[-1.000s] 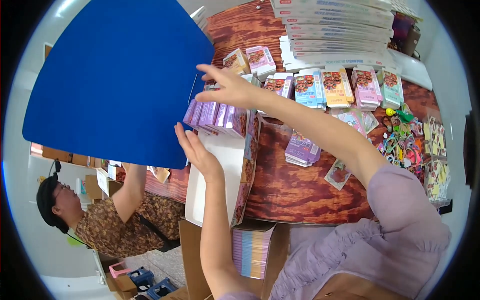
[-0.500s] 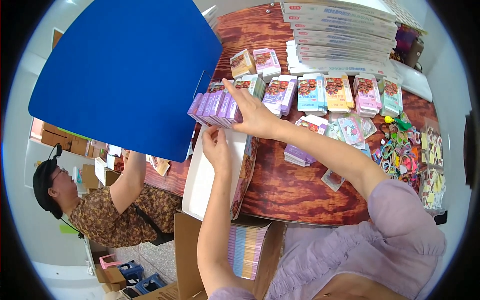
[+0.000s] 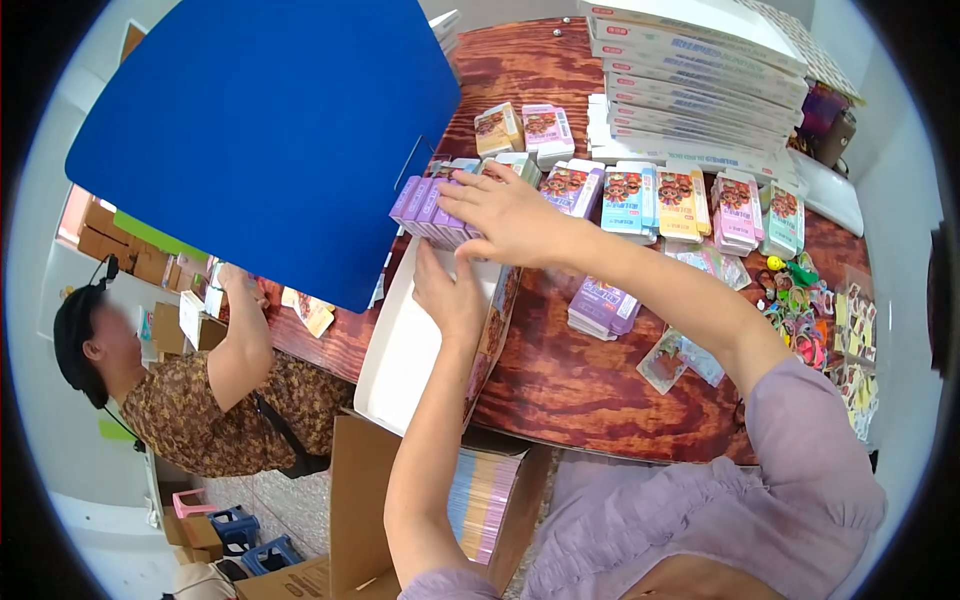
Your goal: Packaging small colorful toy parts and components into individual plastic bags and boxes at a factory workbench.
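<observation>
My right hand (image 3: 515, 215) lies with outstretched fingers across the top of a row of small purple boxes (image 3: 425, 205). The boxes stand side by side at the far end of a long white open tray (image 3: 400, 350), and the hand covers the right part of the row. Just nearer, my left hand (image 3: 450, 295) reaches over the tray, its extended fingertips touching the near side of the row. Bare white bottom shows in the nearer part of the tray. Behind the right hand, a green-edged box stack (image 3: 515, 160) is partly hidden.
Stacks of small coloured boxes (image 3: 683, 200) line the table (image 3: 560, 390). White flat cartons (image 3: 700, 90) are piled behind, with colourful trinkets (image 3: 800, 310) at right. A blue panel (image 3: 260, 140) rises at left, near a co-worker (image 3: 200, 400). An open cardboard box (image 3: 360, 500) stands below.
My right hand has come down flatter over the purple boxes, its raised fingers now lying on them. My left fingers have straightened against the row. The whole view has shifted slightly.
</observation>
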`<act>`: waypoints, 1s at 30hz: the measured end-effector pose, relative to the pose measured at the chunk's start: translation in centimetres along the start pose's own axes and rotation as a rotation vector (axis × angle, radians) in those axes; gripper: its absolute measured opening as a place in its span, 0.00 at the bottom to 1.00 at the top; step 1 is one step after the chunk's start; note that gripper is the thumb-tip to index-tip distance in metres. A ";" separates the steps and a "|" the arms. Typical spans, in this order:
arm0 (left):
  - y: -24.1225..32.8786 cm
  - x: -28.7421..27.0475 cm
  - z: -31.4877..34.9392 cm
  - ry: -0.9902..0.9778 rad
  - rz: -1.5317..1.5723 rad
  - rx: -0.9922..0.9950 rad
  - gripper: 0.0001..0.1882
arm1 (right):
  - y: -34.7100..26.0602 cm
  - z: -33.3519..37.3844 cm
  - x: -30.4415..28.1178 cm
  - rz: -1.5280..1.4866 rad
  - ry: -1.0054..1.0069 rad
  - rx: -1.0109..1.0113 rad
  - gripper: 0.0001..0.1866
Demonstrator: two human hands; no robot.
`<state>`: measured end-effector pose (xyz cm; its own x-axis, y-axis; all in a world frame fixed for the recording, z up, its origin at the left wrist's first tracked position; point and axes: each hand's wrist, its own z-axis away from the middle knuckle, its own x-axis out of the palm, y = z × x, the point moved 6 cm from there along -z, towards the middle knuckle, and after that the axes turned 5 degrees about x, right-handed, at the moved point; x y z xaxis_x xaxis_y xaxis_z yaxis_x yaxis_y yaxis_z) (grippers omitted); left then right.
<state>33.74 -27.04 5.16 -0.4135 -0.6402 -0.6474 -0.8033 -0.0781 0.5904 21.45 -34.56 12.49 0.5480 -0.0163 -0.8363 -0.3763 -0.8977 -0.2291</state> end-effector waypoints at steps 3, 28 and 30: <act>0.1 0.1 0.0 0.014 -0.099 0.053 0.34 | 2.3 -1.0 -1.1 -0.352 0.036 0.129 0.36; 0.0 0.7 0.4 -0.035 -0.110 0.006 0.36 | 0.2 -5.3 -1.5 -0.240 0.103 -0.031 0.20; -0.8 0.3 0.4 -0.021 -0.009 0.021 0.39 | 0.6 -3.6 -2.9 -0.309 0.094 0.008 0.19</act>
<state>34.08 -26.92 4.32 -0.4152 -0.6234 -0.6625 -0.8158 -0.0670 0.5744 22.33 -36.68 16.53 0.7036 0.2159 -0.6770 -0.1869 -0.8630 -0.4694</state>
